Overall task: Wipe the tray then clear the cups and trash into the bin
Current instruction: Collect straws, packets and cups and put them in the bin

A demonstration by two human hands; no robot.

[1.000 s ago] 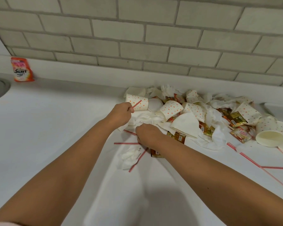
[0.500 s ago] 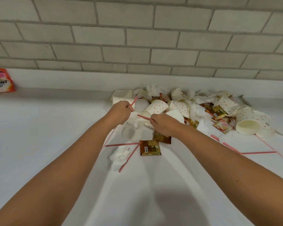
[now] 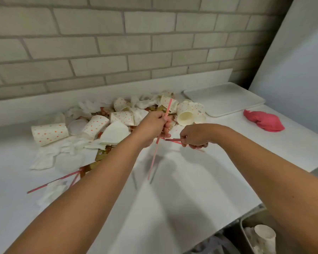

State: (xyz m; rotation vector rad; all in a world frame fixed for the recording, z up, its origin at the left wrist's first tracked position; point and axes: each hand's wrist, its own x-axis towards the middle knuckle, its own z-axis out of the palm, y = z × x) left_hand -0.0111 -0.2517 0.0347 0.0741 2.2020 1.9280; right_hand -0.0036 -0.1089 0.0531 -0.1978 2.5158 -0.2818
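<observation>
A heap of trash lies along the wall on the white counter (image 3: 200, 180): dotted paper cups (image 3: 49, 133), crumpled napkins (image 3: 44, 160) and gold-brown sachets (image 3: 103, 154). My left hand (image 3: 151, 128) grips a long red-striped straw (image 3: 154, 156) held nearly upright over the counter. My right hand (image 3: 194, 136) pinches other red-striped straws (image 3: 173, 140) just above the counter, right of the left hand. A white tray (image 3: 226, 99) lies at the back right. The bin (image 3: 259, 237) sits below the counter edge at lower right, holding a cup.
A crumpled pink cloth (image 3: 264, 121) lies on the counter in front of the tray. More striped straws (image 3: 53, 180) lie at the left of the heap. A brick wall backs the counter; a white panel stands at the far right.
The view has swung right, bringing the tray, pink cloth and bin into sight. Both hands have moved right along the heap, and each now holds straws lifted off the counter.
</observation>
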